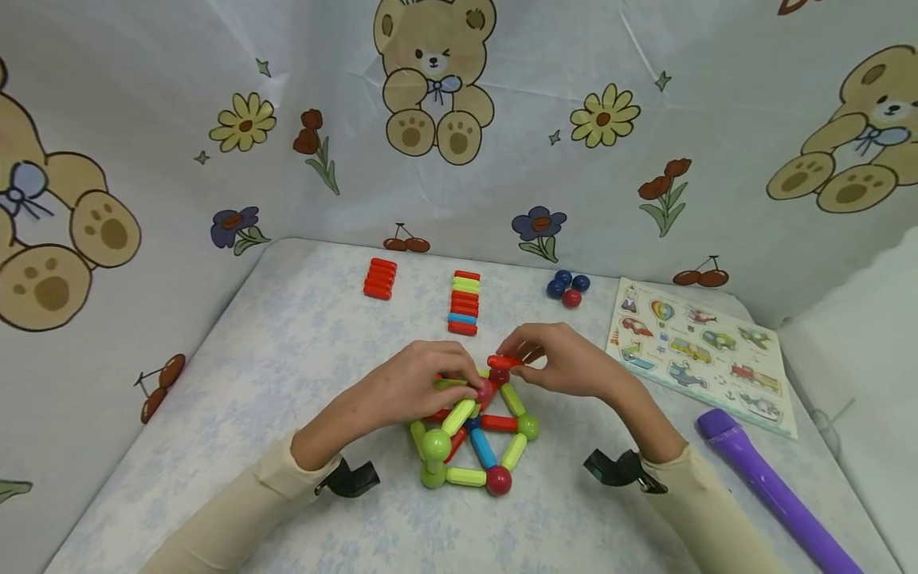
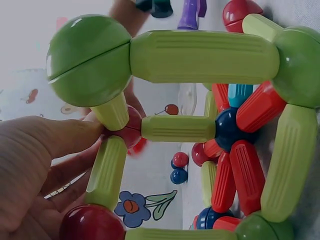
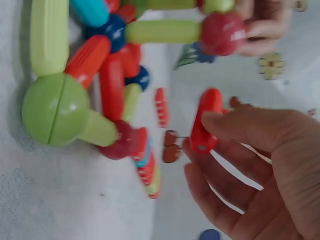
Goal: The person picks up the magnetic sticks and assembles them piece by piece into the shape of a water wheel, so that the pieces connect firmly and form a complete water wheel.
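Note:
A frame of magnetic sticks and balls (image 1: 482, 448) stands on the table, with green sticks around a flat base and red and blue ones meeting at a dark blue ball (image 2: 229, 129). My left hand (image 1: 423, 381) pinches a red ball (image 2: 131, 131) at the raised top of this frame, where several green sticks join. To the right, my right hand (image 1: 566, 360) holds a short red stick (image 3: 206, 120) between thumb and fingers. That stick hovers in the air beside the frame, apart from the red ball in the right wrist view.
Behind the frame lie a row of red sticks (image 1: 380, 279) and a row of mixed-colour sticks (image 1: 464, 303). Several blue balls and one red ball (image 1: 571, 298) sit further right. A picture board (image 1: 703, 351) and a purple toy microphone (image 1: 774, 494) occupy the right side.

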A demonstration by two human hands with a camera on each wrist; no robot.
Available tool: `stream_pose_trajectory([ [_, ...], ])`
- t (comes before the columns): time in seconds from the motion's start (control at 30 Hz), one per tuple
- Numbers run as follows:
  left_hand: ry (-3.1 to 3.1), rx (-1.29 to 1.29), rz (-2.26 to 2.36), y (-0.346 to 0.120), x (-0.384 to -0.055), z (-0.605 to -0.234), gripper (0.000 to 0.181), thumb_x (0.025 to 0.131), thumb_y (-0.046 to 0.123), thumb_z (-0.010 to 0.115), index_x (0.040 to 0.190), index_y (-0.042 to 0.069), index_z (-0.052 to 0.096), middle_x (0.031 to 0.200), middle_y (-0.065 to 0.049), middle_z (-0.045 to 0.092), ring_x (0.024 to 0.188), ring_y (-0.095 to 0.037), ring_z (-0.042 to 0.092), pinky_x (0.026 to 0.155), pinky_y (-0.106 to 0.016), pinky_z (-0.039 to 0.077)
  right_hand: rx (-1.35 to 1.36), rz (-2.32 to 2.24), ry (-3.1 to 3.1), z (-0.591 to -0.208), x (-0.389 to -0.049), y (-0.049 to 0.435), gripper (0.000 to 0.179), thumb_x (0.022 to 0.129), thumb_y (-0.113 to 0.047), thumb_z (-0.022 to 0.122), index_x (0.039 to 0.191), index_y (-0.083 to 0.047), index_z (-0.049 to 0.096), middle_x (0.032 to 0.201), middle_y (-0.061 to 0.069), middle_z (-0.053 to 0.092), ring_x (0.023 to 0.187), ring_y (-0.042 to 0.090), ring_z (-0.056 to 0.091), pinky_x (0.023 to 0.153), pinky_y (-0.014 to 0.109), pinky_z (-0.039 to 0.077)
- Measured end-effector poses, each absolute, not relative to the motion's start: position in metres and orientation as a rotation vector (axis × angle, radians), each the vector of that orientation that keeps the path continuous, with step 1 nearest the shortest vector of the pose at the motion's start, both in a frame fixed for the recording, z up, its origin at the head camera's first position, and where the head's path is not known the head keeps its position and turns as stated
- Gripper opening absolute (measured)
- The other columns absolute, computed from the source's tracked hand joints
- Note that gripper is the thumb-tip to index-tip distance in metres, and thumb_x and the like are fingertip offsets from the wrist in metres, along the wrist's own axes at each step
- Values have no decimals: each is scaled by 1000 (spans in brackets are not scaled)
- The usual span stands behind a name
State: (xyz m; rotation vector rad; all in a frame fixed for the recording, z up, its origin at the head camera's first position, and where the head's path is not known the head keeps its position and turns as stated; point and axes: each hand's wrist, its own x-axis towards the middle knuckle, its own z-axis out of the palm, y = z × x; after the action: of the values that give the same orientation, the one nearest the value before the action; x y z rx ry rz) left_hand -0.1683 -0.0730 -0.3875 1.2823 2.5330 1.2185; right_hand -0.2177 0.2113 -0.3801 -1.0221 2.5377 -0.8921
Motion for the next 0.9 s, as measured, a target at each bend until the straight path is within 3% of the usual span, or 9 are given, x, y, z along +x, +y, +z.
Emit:
stream_pose_trajectory([
  [0.3,2576,1211,1224,-81,-167,-388,19,96,14,83,116,12,83,108,6,75,95,-6,67,82,-22,59,-1105,-907,2461,-369,-187,213,29,96,-11,82,123,-21,76,113,-12,77,101,8,71,87,32,63],
  [0.5,2558,1224,1243,-81,-167,-389,18,97,13,82,115,11,84,108,5,74,96,-6,67,82,-22,59,-1136,-938,2452,-373,-186,216,31,96,-9,82,123,-21,78,115,-11,77,104,8,71,92,35,62],
  [0.7,2550,1239,1238,-77,-167,-387,17,97,13,82,114,11,84,107,4,74,96,-7,67,82,-22,59,-1128,-1017,2400,-372,-196,223,26,99,-13,80,125,-17,78,118,-7,78,104,10,73,95,36,62],
  [0.9,2550,1235,1210,-73,-168,-388,18,97,13,82,115,10,83,109,2,75,99,-13,70,85,-24,60,-1118,-984,2490,-385,-237,215,22,103,-10,73,125,-11,77,121,5,78,108,17,73,95,39,62],
])
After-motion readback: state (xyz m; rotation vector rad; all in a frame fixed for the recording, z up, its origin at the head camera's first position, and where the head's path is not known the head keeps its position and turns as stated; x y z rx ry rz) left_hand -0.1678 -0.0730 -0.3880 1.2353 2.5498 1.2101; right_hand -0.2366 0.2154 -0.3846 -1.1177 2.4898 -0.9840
